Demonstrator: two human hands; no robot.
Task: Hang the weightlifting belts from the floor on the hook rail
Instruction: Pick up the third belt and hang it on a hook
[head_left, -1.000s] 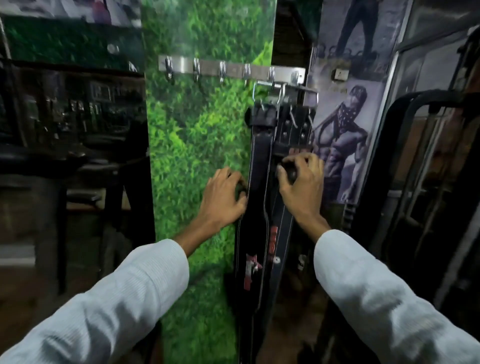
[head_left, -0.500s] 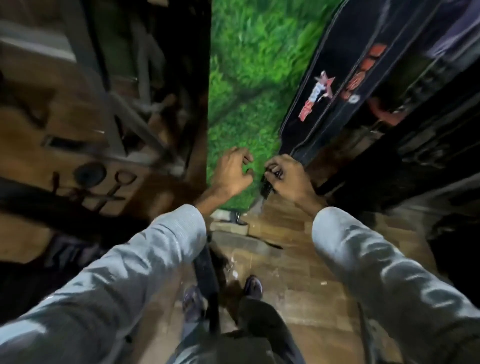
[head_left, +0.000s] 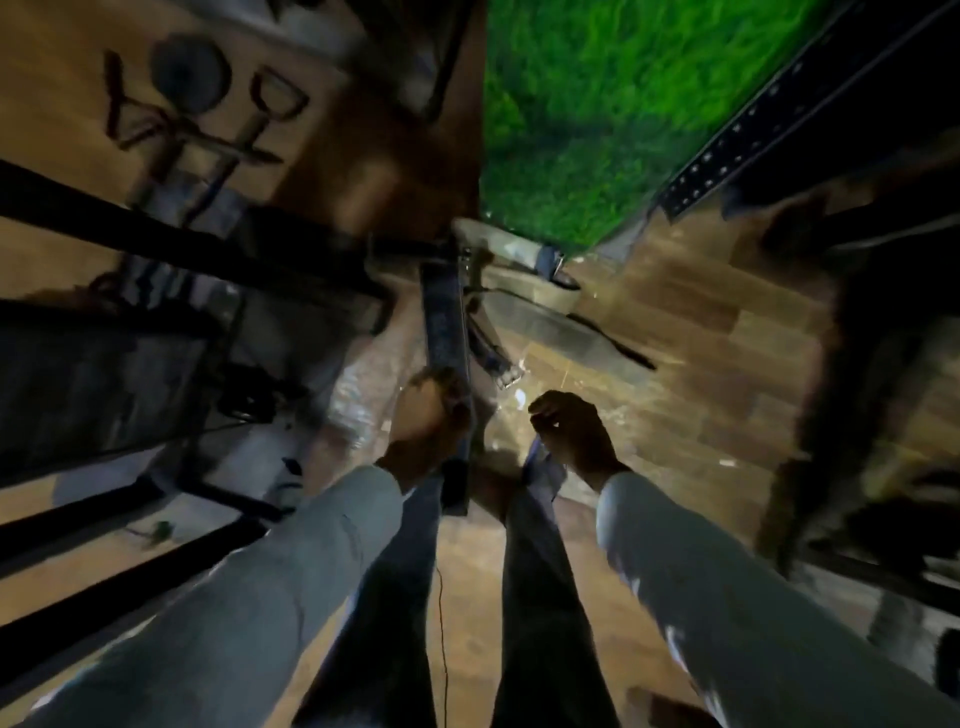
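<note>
**Left hand grips a dark belt above the wooden floor**

While the camera looks steeply down past two pale sleeves and dark trouser legs, the left hand (head_left: 428, 415) is curled around a long, dark, flat belt (head_left: 445, 325). The belt runs from the hand away toward the base of the green grass-print panel (head_left: 587, 119), its surface dull grey-black and blurred; its near end shows below the hand, between the legs. Just beside it on the wooden floor (head_left: 691, 332) lies a narrower strap with a pale metal buckle (head_left: 506, 374), and whether that belongs to the same belt cannot be told. The right hand (head_left: 571, 431) hangs near, fingers loosely bent inward, apart from the belt; whether it pinches anything cannot be told. At upper right, the studded tail of a black hanging belt (head_left: 727, 150) crosses the panel's edge.
</note>
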